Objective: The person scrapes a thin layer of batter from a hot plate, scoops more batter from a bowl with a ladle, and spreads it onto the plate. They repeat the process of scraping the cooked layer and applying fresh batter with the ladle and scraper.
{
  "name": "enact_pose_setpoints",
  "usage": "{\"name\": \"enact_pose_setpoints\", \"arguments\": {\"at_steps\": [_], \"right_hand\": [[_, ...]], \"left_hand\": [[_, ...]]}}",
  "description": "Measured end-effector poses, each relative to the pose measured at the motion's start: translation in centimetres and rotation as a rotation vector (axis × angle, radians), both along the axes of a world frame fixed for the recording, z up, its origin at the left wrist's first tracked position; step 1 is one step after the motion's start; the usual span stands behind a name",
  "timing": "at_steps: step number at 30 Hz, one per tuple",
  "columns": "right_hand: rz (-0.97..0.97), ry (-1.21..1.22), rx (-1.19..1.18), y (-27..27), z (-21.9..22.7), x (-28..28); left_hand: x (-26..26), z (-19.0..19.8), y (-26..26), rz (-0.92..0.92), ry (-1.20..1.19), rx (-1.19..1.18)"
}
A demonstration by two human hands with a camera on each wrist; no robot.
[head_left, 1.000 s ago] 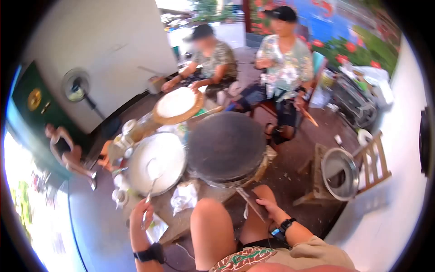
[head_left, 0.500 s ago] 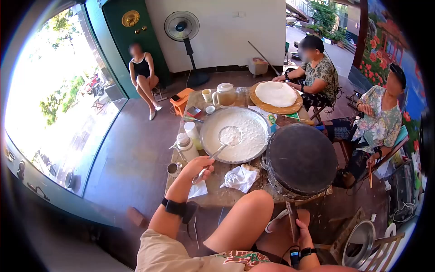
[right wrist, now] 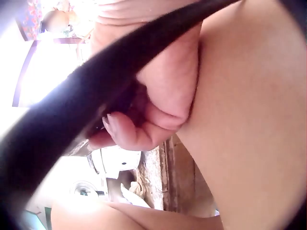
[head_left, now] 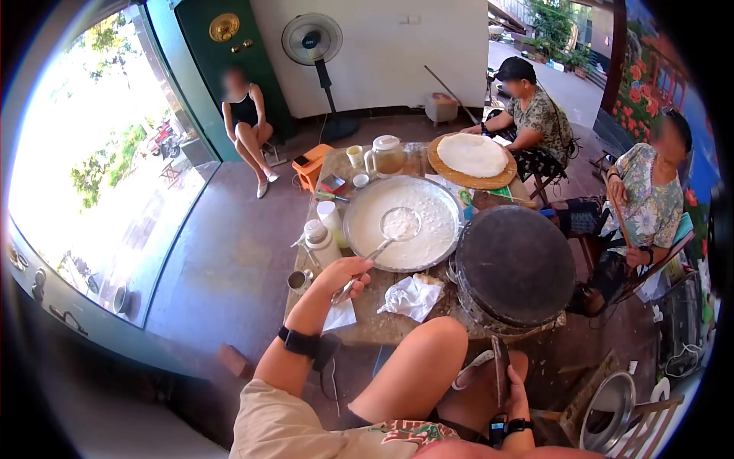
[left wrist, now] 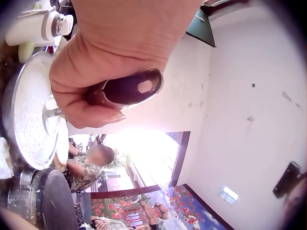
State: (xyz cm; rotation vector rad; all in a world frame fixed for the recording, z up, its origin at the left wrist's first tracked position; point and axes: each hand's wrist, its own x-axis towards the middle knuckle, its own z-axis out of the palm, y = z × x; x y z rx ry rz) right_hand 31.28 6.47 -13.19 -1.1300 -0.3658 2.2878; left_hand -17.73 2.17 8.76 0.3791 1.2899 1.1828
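In the head view my left hand (head_left: 344,277) grips the handle of a ladle (head_left: 401,224). Its round bowl sits in white batter (head_left: 436,218), inside a wide metal basin (head_left: 349,233). From the left wrist view, the dark handle end (left wrist: 139,87) pokes out of my curled fingers. My right hand (head_left: 518,392), low by my right thigh, holds a flat dark scraper (head_left: 501,370) upright. Just beyond the scraper stands a round black griddle (head_left: 518,264). The right wrist view shows bent fingers (right wrist: 132,134) beside my leg, behind a blurred dark strip.
A crumpled white cloth (head_left: 413,297) lies before the basin. A thermos (head_left: 321,243), a metal cup (head_left: 298,281) and a pitcher (head_left: 388,157) stand along the table's left side. Across from me, a person sits by a round board (head_left: 440,172) bearing a thin white sheet. A steel pot (head_left: 608,411) stands at right.
The head view has swung left since the first frame. My hands keep their hold, the ladle staying in the batter. The person in the floral shirt has raised a wooden stick.
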Motion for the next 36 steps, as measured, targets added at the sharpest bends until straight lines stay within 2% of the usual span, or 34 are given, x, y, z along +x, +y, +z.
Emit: {"name": "enact_pose_setpoints", "arguments": {"at_steps": [8, 9, 12, 14, 16, 19, 20, 22, 24, 27, 28, 29, 31, 33, 34, 35, 36], "right_hand": [[0.065, 0.07, 0.034, 0.3, -2.4, 1.2], [0.067, 0.073, 0.036, 0.2, -2.3, 1.2], [-0.068, -0.039, 0.024, -0.7, 1.9, -1.3], [-0.064, -0.096, 0.043, -0.4, -0.6, -0.8], [-0.039, -0.112, 0.076, -0.4, 0.1, -0.5], [0.007, -0.046, 0.091, -0.6, 0.5, -0.3], [0.005, -0.047, 0.103, -0.8, 0.7, 0.0], [-0.01, -0.046, 0.126, -0.8, 2.7, -1.1], [0.018, -0.007, 0.109, -0.6, 2.2, -1.0], [0.029, 0.01, 0.083, -0.4, 1.8, -0.3], [0.072, 0.044, 0.083, -0.1, -0.5, 0.3], [0.035, 0.042, 0.096, 0.1, -1.3, 0.2], [0.033, 0.051, 0.061, -0.7, -1.9, 0.1], [0.096, 0.07, 0.005, -0.2, -1.8, 0.5], [0.018, -0.062, -0.012, -0.8, 1.6, -0.2], [0.014, -0.064, 0.095, -0.7, 0.6, -0.1], [0.047, 0.043, 0.099, -0.4, -1.1, 0.3]], "left_hand": [[-0.2, -0.6, 0.2, -0.041, -0.013, 0.037], [-0.2, -0.5, 0.2, -0.037, -0.018, 0.039], [-0.7, -0.4, 0.4, -0.049, -0.012, 0.039], [-0.9, -0.2, 0.7, -0.049, 0.013, 0.053], [-1.6, -0.2, 1.0, -0.089, -0.056, 0.061], [-1.1, 1.4, 1.2, -0.013, 0.017, 0.027], [-1.5, 1.5, 1.3, -0.051, -0.043, 0.032], [-1.4, 2.4, 1.4, -0.066, -0.01, 0.042], [-2.5, 0.8, 1.6, -0.191, 0.14, 0.108], [-3.1, -1.0, 1.6, -0.287, 0.187, 0.128], [-2.8, -1.5, 1.7, -0.262, 0.175, 0.106], [-2.2, -1.5, 1.8, -0.227, 0.162, 0.08], [-0.6, -0.9, 2.1, 0.003, -0.005, -0.071], [-1.1, -1.5, 1.7, -0.053, 0.134, -0.04], [-0.6, -0.6, 1.5, -0.06, 0.172, -0.023], [-0.1, 0.4, 1.3, -0.066, 0.21, -0.006], [-1.7, -1.2, 2.6, -0.03, 0.02, -0.031]]}}
